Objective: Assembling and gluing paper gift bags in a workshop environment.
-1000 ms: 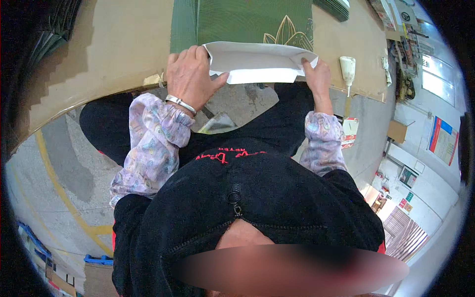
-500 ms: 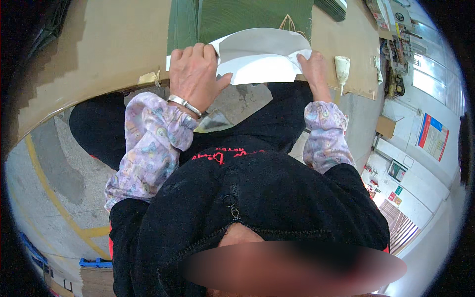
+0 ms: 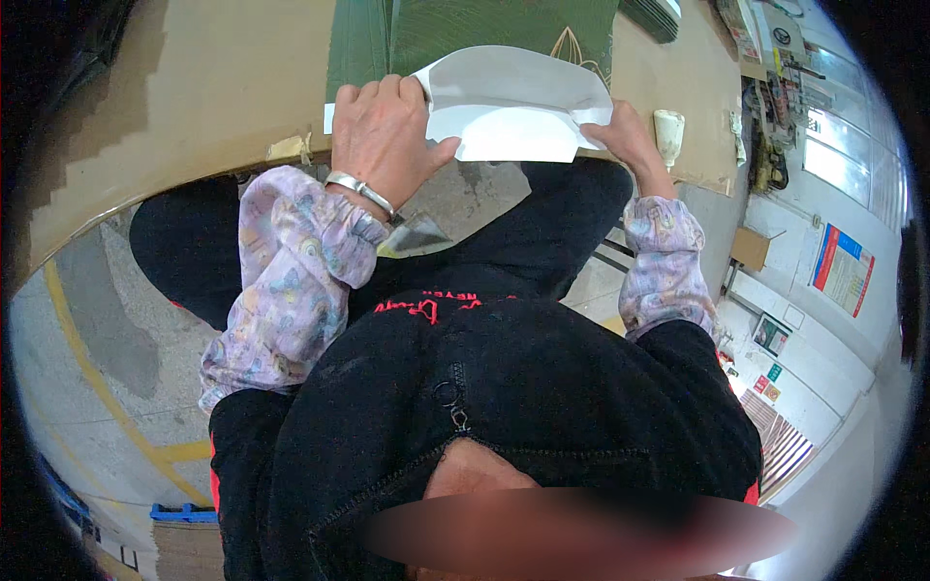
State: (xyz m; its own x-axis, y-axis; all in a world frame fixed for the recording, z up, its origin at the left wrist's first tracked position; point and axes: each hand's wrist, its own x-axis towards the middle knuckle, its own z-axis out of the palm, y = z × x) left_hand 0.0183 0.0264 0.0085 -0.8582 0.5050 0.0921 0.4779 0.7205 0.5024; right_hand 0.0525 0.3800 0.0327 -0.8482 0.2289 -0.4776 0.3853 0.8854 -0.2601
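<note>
A white folded sheet (image 3: 513,111) lies over the near edge of a green flat board with a gold line pattern (image 3: 484,29) on the brown table (image 3: 194,97). My left hand (image 3: 383,136), with a metal bangle at the wrist, grips the sheet's left side, thumb under its lower edge. At the sheet's right corner, my right hand (image 3: 625,136) pinches the paper. Both forearms wear pale patterned sleeve covers.
A small cream bottle-like object (image 3: 668,131) lies on the table just right of my right hand. Dark items sit at the table's far right corner (image 3: 659,15). Grey floor with yellow lines (image 3: 87,378) lies below left; cluttered shelves and posters stand at right.
The white sheet has been lifted and folded up over the green board's edge. Both hands rose with it toward the table, the left one closing over its left side.
</note>
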